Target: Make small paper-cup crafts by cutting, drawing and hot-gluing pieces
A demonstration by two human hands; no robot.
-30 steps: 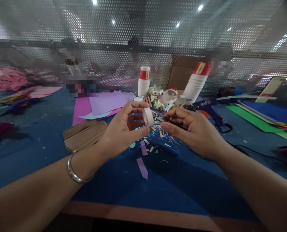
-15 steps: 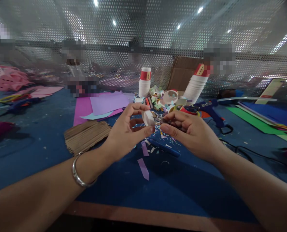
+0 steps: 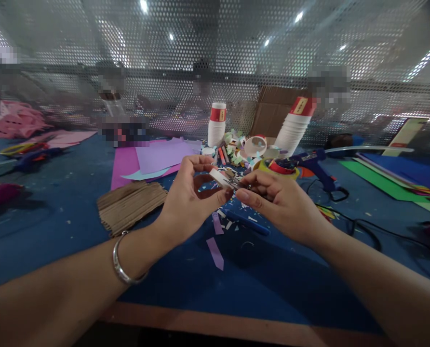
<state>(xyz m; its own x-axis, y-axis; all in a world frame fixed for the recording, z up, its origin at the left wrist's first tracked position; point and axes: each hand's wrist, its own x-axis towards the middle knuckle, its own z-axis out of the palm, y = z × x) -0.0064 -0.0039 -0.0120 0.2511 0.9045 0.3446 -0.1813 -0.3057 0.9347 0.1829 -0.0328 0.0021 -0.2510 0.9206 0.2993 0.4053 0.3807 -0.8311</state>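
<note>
A short white ring (image 3: 219, 178), looking like a cut piece of paper cup, is pinched between the thumb and fingers of my left hand (image 3: 186, 200). My right hand (image 3: 282, 198) is closed around small scissors (image 3: 234, 182), their metal blades at the ring's right side. The scissors' handles are hidden by my fingers. Below the hands, paper scraps (image 3: 230, 224), a blue pen-like stick (image 3: 249, 222) and a purple paper strip (image 3: 215, 253) lie on the blue table (image 3: 200, 289).
Corrugated cardboard (image 3: 131, 205) and purple paper (image 3: 164, 155) lie left. Behind stand two cup stacks, one upright (image 3: 216, 132) and one leaning (image 3: 292, 131), beside paper cuttings (image 3: 233, 144). Right are a yellow tape roll (image 3: 290, 173), a blue glue gun (image 3: 318, 166) with a cable, and coloured sheets (image 3: 399, 176).
The white ring has tilted in my left hand, turning its side upward. The scissors' blades have moved left, up against it. My right hand has shifted slightly left.
</note>
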